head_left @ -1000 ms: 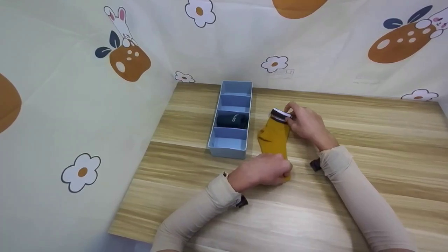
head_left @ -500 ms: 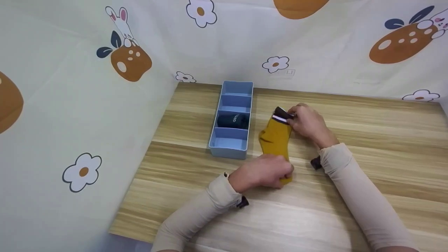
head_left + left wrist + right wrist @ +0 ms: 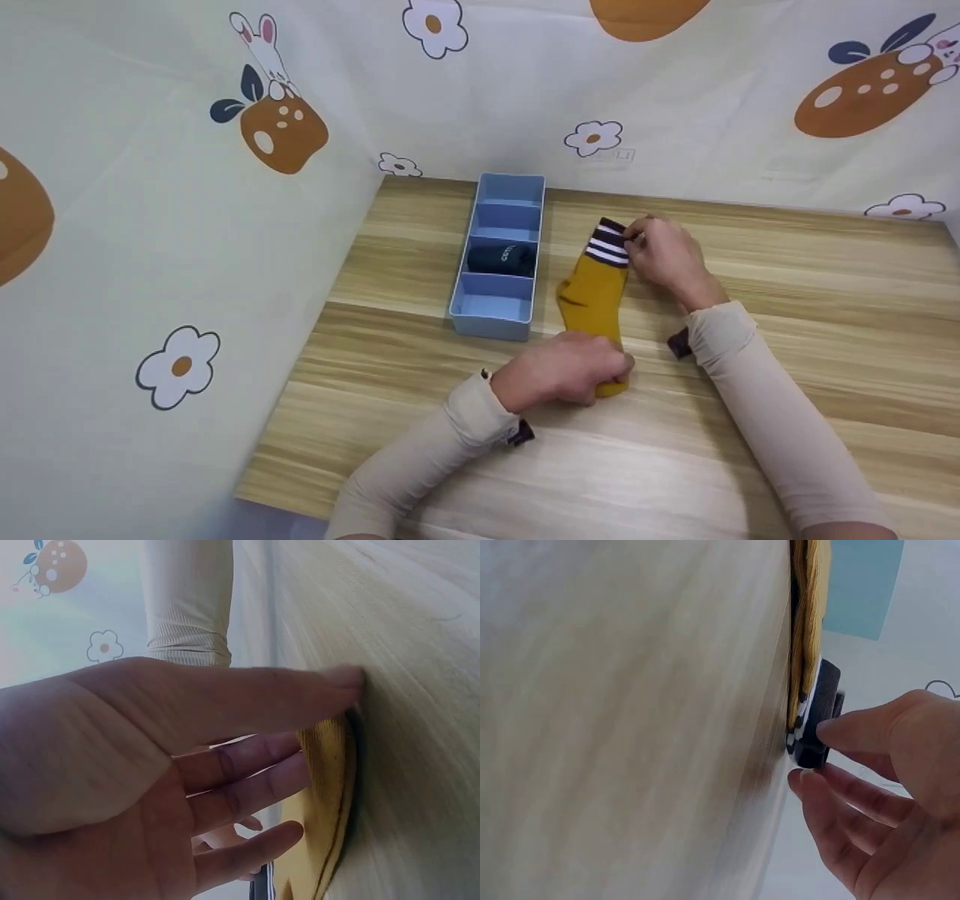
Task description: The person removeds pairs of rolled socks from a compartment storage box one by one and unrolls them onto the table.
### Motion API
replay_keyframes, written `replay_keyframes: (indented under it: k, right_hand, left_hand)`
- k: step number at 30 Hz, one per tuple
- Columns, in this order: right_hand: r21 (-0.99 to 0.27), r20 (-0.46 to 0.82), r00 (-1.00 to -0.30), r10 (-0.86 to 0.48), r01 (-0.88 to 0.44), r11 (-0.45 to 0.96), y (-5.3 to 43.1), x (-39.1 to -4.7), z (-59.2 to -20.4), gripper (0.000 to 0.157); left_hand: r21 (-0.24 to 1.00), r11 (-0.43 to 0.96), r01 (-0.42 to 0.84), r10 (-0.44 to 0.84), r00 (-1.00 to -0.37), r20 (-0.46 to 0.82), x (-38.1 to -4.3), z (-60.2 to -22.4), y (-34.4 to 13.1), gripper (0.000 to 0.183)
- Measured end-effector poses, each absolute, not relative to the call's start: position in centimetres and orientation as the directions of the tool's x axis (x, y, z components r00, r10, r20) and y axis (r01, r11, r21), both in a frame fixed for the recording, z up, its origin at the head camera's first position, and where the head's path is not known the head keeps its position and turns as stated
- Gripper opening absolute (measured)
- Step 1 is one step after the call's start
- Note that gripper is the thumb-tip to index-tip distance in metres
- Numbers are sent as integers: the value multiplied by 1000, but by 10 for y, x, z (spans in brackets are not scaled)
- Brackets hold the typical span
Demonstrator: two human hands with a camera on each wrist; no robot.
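Observation:
A mustard-yellow sock (image 3: 596, 292) with a dark cuff and white stripes lies flat on the wooden table, its edge showing layers in the right wrist view. My left hand (image 3: 566, 367) rests over its toe end; in the left wrist view the extended fingers (image 3: 262, 791) press on the yellow fabric, with the thumb beside it at the tabletop. At the far end, my right hand (image 3: 667, 255) pinches the cuff (image 3: 819, 720) by its right corner between thumb and fingers. To the left of the sock stands a blue divided box (image 3: 491, 328).
A rolled dark sock (image 3: 501, 259) with white lettering fills one compartment of the box. Patterned cloth (image 3: 495, 97) covers the walls behind and at the left. Bare wooden tabletop (image 3: 840, 300) extends to the right.
The cuff, folded over earlier, has been turned up and flattened by my right hand, uncovering more white stripes. My left hand stays on the toe end, with barely any shift.

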State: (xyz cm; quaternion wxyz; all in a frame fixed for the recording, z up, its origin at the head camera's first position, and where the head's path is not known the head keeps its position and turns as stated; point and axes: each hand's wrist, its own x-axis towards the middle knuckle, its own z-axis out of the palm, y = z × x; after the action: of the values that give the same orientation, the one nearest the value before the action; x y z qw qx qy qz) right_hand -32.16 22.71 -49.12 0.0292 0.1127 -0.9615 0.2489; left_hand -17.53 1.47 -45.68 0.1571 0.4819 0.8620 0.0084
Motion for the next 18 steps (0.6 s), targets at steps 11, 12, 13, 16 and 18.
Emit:
replay_keyframes:
  k: [11, 12, 13, 16, 18]
  right_hand:
    - [-418, 89, -970, -228, -244, 875, 232, -317, -492, 34]
    - [-416, 84, -971, -224, -238, 877, 233, -318, -492, 34]
    - [-417, 76, -973, -220, -231, 879, 234, -318, -491, 34]
    - [-426, 53, -976, -211, -213, 879, 235, -319, -490, 37]
    - [-442, 46, -978, -203, -203, 874, 235, -319, -490, 39]
  left_hand:
    - [149, 524, 839, 844, -488, -224, -174, -461, 22, 25]
    - [155, 523, 838, 845, -486, -223, -175, -462, 21, 25]
    - [165, 524, 836, 845, -485, -225, -175, -462, 21, 23]
    - [198, 522, 829, 849, -485, -210, -178, -462, 20, 20]
    - [210, 541, 814, 840, -514, -174, -182, -463, 19, 22]
